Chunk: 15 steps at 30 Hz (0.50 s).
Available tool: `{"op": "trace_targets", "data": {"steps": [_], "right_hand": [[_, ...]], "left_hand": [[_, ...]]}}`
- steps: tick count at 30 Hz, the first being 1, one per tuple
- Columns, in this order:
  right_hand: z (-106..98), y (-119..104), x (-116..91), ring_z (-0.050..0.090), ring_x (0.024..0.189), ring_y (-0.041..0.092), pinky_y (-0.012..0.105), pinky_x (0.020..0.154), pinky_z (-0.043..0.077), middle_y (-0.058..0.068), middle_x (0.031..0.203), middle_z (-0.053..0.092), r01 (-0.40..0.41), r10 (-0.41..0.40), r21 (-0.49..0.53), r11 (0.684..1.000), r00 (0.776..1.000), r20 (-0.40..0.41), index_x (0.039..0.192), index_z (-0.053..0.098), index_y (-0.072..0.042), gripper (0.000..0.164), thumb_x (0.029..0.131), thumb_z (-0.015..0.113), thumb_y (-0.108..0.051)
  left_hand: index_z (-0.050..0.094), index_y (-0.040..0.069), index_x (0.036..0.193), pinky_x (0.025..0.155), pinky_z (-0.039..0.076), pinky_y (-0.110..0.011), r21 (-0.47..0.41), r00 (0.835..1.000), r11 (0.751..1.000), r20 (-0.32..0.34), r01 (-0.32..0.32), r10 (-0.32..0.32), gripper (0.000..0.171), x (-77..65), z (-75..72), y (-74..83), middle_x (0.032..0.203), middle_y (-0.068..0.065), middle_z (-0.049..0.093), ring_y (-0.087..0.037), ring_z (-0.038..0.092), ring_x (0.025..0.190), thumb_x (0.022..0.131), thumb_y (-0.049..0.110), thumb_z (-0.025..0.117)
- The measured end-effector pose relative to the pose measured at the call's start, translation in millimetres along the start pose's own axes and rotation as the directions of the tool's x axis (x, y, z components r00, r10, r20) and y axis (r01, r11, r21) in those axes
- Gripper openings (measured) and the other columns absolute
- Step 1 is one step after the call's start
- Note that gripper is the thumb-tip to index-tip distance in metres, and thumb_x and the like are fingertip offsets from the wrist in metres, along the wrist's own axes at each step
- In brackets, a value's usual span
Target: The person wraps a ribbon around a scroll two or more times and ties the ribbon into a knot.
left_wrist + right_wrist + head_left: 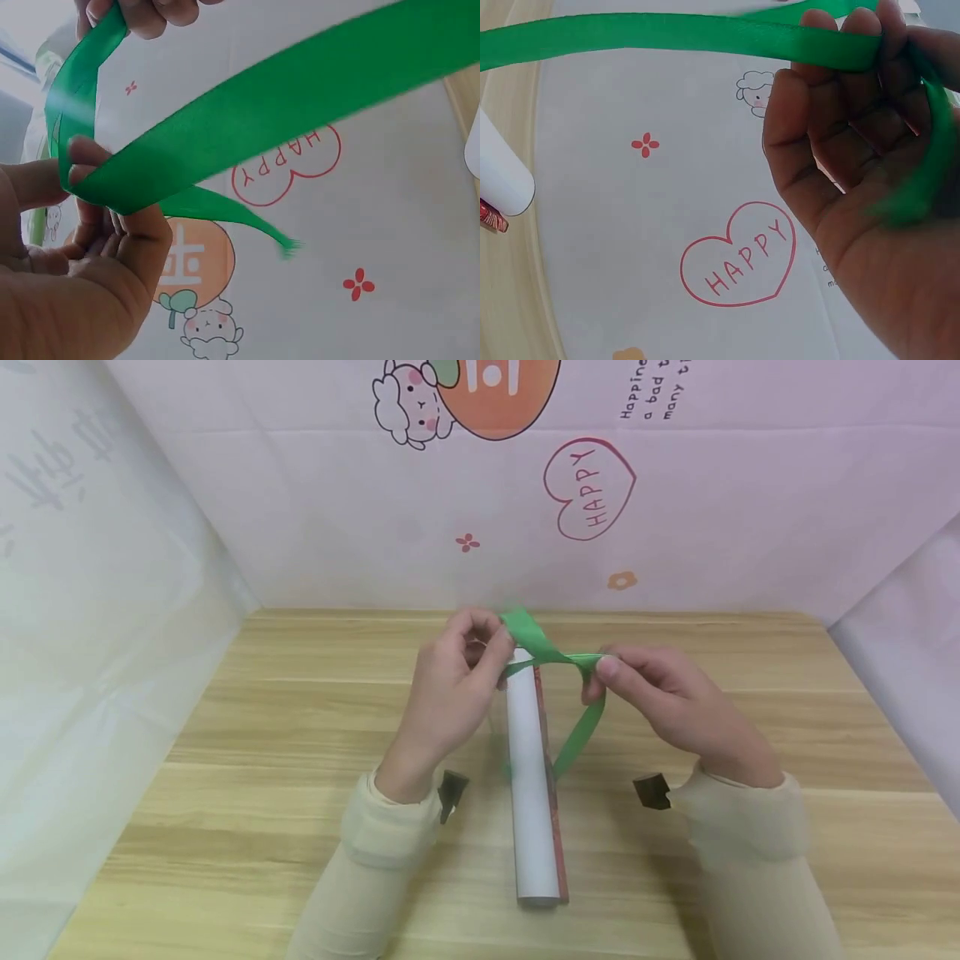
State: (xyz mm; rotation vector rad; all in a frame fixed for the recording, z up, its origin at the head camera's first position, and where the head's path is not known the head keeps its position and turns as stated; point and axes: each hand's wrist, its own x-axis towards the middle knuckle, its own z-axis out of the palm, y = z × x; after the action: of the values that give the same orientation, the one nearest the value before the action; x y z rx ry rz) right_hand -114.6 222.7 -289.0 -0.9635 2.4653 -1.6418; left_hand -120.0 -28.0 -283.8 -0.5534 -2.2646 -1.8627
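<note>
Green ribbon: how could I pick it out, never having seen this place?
Find the wood-grain table, then the long white roll lying on it. Near the roll's far end, the ribbon runs between the left hand and the right hand. It is a thin, bright green strip, twisted and looping, unlike the straight white roll.

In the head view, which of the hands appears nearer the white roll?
The left hand: it appears beside the far end of the white roll, whereas the right hand, also pinching the green ribbon, shows a visible gap.
</note>
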Motion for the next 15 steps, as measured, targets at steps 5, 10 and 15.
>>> {"op": "trace_targets", "data": {"steps": [5,10,15], "right_hand": [[-0.1,1.1,0.3,0.063,0.092,0.015,0.02,0.092,0.052,0.006,0.089,0.071,0.011,-0.011,0.018,1.0,1.0,-0.006,0.091,0.07,-0.004,0.03,0.11,0.047,-0.002],[-0.3,0.7,-0.3,0.064,0.091,0.015,0.021,0.093,0.051,0.005,0.088,0.071,-0.001,0.002,0.019,1.0,0.999,-0.036,0.091,0.07,-0.005,0.031,0.11,0.047,-0.003],[-0.8,0.5,0.0,0.064,0.092,0.017,0.023,0.093,0.05,0.005,0.087,0.072,0.008,-0.003,0.066,0.998,0.996,-0.088,0.091,0.071,-0.003,0.032,0.111,0.046,-0.004]], "left_hand": [[0.056,-0.001,0.127,0.067,0.052,-0.024,0.122,0.993,0.989,-0.075,-0.08,0.089,0.029,0.3,2.4,-2.3,0.124,-0.015,0.057,-0.021,0.061,0.072,0.098,0.002,0.057],[0.057,0.0,0.136,0.062,0.051,-0.025,0.168,0.987,0.973,-0.012,-0.157,0.162,0.044,0.5,2.2,-3.5,0.117,-0.015,0.067,-0.017,0.056,0.066,0.092,-0.004,0.053],[0.06,0.002,0.133,0.058,0.041,-0.023,0.117,0.981,0.98,0.126,-0.161,0.147,0.039,-0.1,-1.1,-1.2,0.09,-0.009,0.078,-0.014,0.052,0.06,0.097,-0.004,0.05]]}}
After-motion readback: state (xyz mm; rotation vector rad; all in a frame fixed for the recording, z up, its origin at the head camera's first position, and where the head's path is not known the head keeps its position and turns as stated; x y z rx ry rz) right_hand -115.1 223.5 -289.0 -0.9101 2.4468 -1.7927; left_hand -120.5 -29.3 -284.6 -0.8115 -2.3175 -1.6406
